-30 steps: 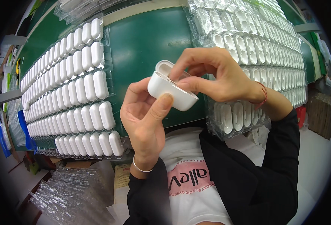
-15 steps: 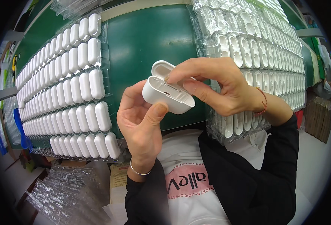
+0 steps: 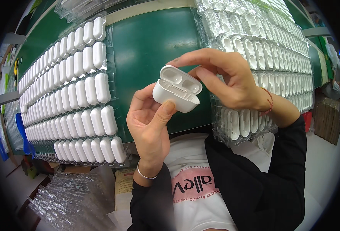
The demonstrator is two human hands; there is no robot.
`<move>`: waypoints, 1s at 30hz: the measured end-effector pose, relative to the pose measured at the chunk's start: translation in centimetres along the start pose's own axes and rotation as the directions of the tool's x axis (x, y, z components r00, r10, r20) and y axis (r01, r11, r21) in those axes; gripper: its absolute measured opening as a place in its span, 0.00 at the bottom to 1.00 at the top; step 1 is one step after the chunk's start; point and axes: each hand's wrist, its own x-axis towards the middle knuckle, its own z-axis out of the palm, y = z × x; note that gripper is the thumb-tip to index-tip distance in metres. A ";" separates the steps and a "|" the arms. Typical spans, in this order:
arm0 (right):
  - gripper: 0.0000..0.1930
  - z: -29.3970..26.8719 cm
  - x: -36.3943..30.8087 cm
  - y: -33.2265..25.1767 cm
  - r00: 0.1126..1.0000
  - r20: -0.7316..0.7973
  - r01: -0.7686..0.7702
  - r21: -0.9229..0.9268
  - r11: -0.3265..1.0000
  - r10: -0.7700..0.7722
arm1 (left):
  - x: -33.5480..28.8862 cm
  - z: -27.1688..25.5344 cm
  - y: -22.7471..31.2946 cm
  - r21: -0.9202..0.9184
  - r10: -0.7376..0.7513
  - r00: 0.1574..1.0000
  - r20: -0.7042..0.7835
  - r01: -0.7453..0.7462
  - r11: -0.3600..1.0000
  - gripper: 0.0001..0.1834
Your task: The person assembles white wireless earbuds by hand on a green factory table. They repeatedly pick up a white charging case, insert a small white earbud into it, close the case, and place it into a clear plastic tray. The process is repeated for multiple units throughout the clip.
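Observation:
My left hand (image 3: 150,123) is closed around the lower body of a white earbud charging case (image 3: 174,101), its thumb pressed on the front. The case is tilted and its lid (image 3: 181,81) is flipped up, so the two rounded hollows inside the lid and the recess in the body show. Behind the lid is my right hand (image 3: 220,75), its index finger stretched along the upper edge and its thumb near the right end. These fingers are apart and do not wrap around the case; whether the fingertips touch the lid is hard to tell.
On the left of the green tabletop (image 3: 154,42), clear trays hold rows of white closed cases (image 3: 89,90). More trays on the right carry open white shells (image 3: 251,54). Stacked clear plastic trays (image 3: 69,200) stand low at the left, and brown cardboard (image 3: 327,119) at the far right.
My right fingers have come out from between lid and body and moved up behind the lid. The lid now shows its inside more fully. My left hand has shifted slightly right with the case.

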 end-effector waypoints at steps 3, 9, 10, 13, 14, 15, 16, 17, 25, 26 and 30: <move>0.14 0.2 0.2 0.7 0.999 -0.041 0.006 0.204 0.979 0.003 | -0.1 -0.2 0.0 0.067 -0.002 0.999 0.046 -0.001 0.998 0.22; 0.12 -0.1 0.9 -0.4 0.945 -0.060 0.304 -0.202 0.931 -0.322 | -0.2 -0.4 -0.1 0.068 0.061 0.998 0.025 -0.062 0.996 0.22; 0.12 -0.3 0.8 -0.9 0.966 -0.007 0.251 -0.185 0.950 -0.257 | -0.3 -0.6 -0.2 0.084 0.077 0.997 0.023 -0.079 0.993 0.22; 0.14 0.1 0.1 -2.3 0.986 0.109 0.137 -0.098 0.986 -0.126 | 0.0 -0.5 -0.4 0.149 0.170 0.985 0.015 -0.170 0.974 0.21; 0.13 0.8 -0.4 -2.3 0.984 0.101 0.157 -0.122 0.980 -0.145 | -0.2 -0.4 -0.5 0.115 0.177 0.984 -0.018 -0.174 0.978 0.21; 0.13 1.2 -0.4 -2.3 0.982 0.092 0.175 -0.145 0.974 -0.163 | -0.1 -0.3 -0.4 0.081 0.182 0.982 -0.051 -0.178 0.981 0.21; 0.13 1.0 0.4 -2.5 0.980 0.082 0.194 -0.161 0.968 -0.183 | 0.3 -0.2 0.1 0.053 0.170 0.984 -0.051 -0.167 0.985 0.20; 0.14 0.8 0.8 -2.5 0.981 0.072 0.188 -0.186 0.964 -0.177 | 0.3 -0.2 0.2 0.040 0.169 0.985 -0.047 -0.167 0.985 0.20; 0.18 1.6 3.4 -3.0 0.990 0.097 0.124 -0.249 0.961 -0.103 | 0.3 -1.1 0.7 0.083 0.258 0.960 0.105 -0.267 0.960 0.20; 0.18 1.8 3.5 -3.0 0.991 0.112 0.094 -0.215 0.972 -0.071 | 0.5 -1.3 0.6 0.089 0.289 0.948 0.132 -0.302 0.949 0.20; 0.17 1.9 3.6 -3.8 0.984 0.167 -0.052 -0.103 0.993 0.069 | 0.8 -2.0 0.7 0.124 0.404 0.880 0.249 -0.442 0.888 0.21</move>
